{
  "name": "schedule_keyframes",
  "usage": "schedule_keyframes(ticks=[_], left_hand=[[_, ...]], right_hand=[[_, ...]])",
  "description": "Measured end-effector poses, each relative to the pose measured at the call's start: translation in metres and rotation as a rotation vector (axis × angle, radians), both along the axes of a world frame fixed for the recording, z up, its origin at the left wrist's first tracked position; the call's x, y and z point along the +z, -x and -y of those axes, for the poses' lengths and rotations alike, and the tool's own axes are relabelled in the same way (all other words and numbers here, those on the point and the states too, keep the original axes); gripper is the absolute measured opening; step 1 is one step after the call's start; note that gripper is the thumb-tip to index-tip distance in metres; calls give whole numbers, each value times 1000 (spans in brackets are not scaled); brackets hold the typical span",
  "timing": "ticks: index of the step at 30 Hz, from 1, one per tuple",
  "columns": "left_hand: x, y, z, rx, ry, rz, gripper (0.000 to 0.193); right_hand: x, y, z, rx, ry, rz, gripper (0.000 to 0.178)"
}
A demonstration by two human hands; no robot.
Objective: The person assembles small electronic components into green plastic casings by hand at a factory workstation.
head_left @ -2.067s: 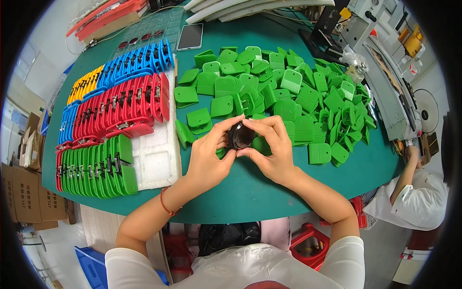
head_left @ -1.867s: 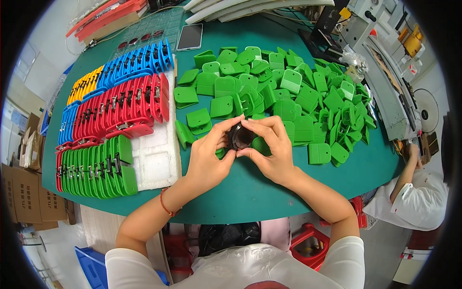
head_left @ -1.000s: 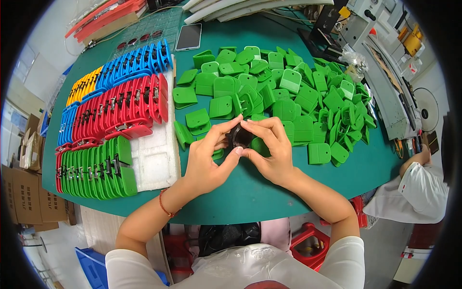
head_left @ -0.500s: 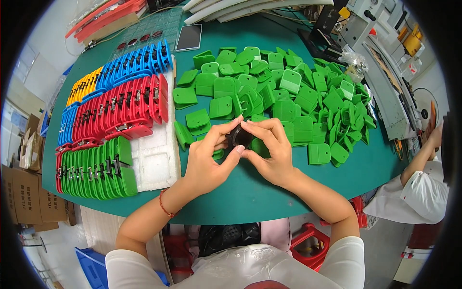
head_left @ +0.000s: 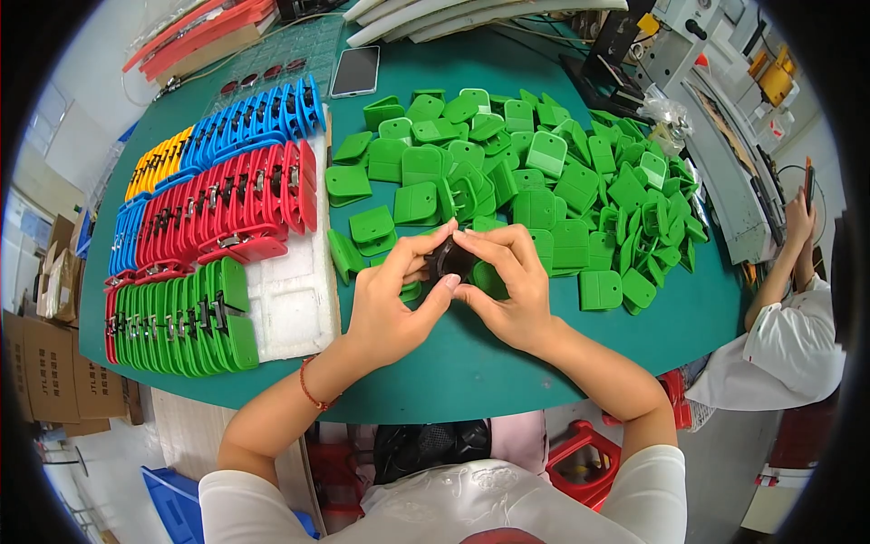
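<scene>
Head view: a dark part (head_left: 456,260) is pinched between left hand (head_left: 390,301) and right hand (head_left: 513,288) above the bench (head_left: 507,390), behind its front edge; fitted clips (head_left: 213,218) are lined up leftward, green pieces (head_left: 535,208) apparently left unfitted.

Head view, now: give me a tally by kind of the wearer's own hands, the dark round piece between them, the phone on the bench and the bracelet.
Own hands, left hand and right hand: 2
Dark round piece: 1
Phone: 1
Bracelet: 1
Total: 5
</scene>
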State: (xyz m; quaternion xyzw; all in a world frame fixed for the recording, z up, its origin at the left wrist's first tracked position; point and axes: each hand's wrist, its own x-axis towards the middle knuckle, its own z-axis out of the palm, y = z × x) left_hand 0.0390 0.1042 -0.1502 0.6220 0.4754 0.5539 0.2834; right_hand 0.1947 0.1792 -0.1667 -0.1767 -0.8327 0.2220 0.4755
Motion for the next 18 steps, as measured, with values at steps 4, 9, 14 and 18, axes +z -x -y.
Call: schedule_keyframes(ticks=[4,9,14,18], left_hand=[[-1,0,0,1,-2,1,42],[-1,0,0,8,-11,-5,42],[0,0,0,4,13,-11,42],[-1,0,0,5,-2,-15,42]], right_hand=[[-1,0,0,-3,4,2,59],[1,-1,1,6,10,44,58],[1,-3,1,2,6,46,58],[-1,-2,1,4,-1,41,58]])
